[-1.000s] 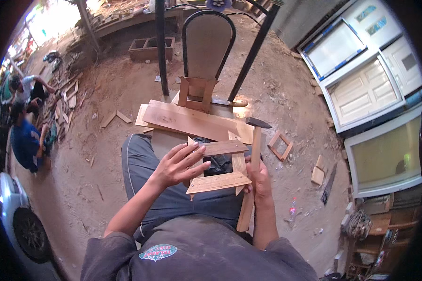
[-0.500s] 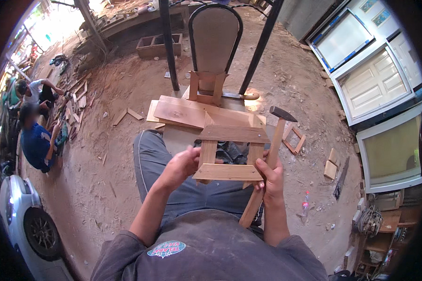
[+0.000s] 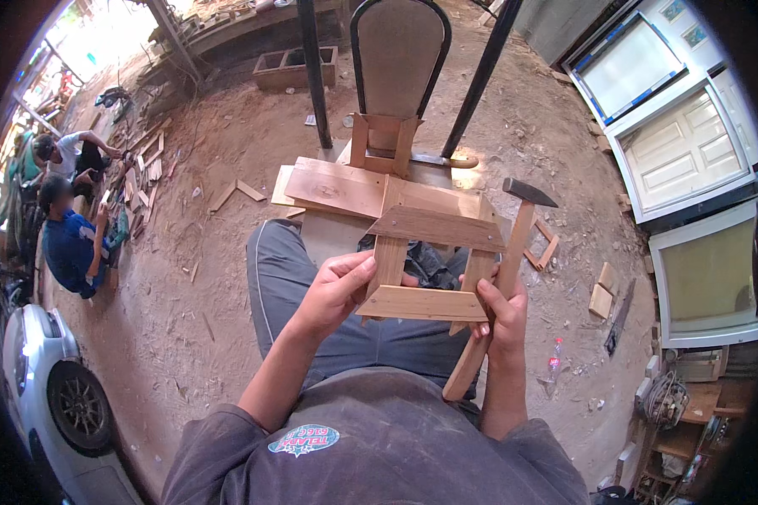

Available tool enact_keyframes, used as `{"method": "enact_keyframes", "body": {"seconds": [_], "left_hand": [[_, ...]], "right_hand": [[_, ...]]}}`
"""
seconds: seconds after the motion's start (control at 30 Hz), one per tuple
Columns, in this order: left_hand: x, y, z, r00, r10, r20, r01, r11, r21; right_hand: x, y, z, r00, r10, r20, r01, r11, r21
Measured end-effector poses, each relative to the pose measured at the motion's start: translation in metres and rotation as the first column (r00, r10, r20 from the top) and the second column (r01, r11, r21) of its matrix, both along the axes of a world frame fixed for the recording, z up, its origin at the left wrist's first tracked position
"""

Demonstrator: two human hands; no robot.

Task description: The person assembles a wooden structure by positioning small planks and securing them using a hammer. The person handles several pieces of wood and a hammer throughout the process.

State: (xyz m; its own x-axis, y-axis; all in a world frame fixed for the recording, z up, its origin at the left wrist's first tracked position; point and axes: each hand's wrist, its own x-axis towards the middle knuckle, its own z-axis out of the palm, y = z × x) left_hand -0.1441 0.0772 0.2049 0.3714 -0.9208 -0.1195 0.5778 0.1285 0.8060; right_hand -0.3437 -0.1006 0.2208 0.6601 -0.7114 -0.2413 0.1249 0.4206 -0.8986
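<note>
A nailed frame of four short wooden slats [image 3: 429, 303] is held over my lap. My left hand [image 3: 337, 290] grips its left upright, thumb on the front. My right hand [image 3: 501, 311] is closed on the right upright and also on the handle of a hammer [image 3: 531, 190], whose head points up. Behind the frame, light boards [image 3: 328, 185] lie stacked on a support, with a wooden piece [image 3: 360, 143] standing at the base of a tall grey panel [image 3: 396, 67].
Two other people [image 3: 72, 248] sit at the left among scattered offcuts. A car [image 3: 42, 396] stands lower left, doors and windows [image 3: 682, 143] at the right. A square frame [image 3: 547, 252], bottle [image 3: 556, 358] and small boards [image 3: 602, 290] lie on the dirt ground.
The left hand, spread across the frame a second ago, now grips its left side. The frame has tipped more upright and moved slightly right with the hammer as the view shifted.
</note>
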Motion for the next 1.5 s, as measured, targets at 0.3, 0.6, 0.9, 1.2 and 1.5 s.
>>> {"method": "enact_keyframes", "body": {"seconds": [0.3,0.6,0.9,1.2,1.5], "left_hand": [[0.001,0.004,0.006,1.000,0.009,0.025,-0.008,0.999,-0.030],[-0.004,0.001,0.008,1.000,0.010,-0.005,-0.010,0.999,-0.034],[0.010,0.014,-0.008,0.984,0.137,-0.113,-0.133,0.990,0.049],[0.007,0.023,-0.038,0.976,0.218,0.010,-0.213,0.941,0.262],[0.101,-0.037,-0.051,0.781,0.363,0.508,-0.446,0.894,0.048]], "right_hand": [[0.004,0.002,0.003,0.998,0.007,0.057,-0.008,1.000,0.010],[-0.002,0.000,0.005,0.997,0.005,0.076,-0.003,1.000,-0.020],[0.006,0.003,-0.002,0.995,0.084,-0.056,-0.088,0.993,-0.076],[0.001,0.000,-0.036,0.975,0.180,-0.130,-0.178,0.984,0.024],[-0.020,-0.051,-0.088,0.976,0.002,-0.218,-0.016,0.998,-0.066]]}}
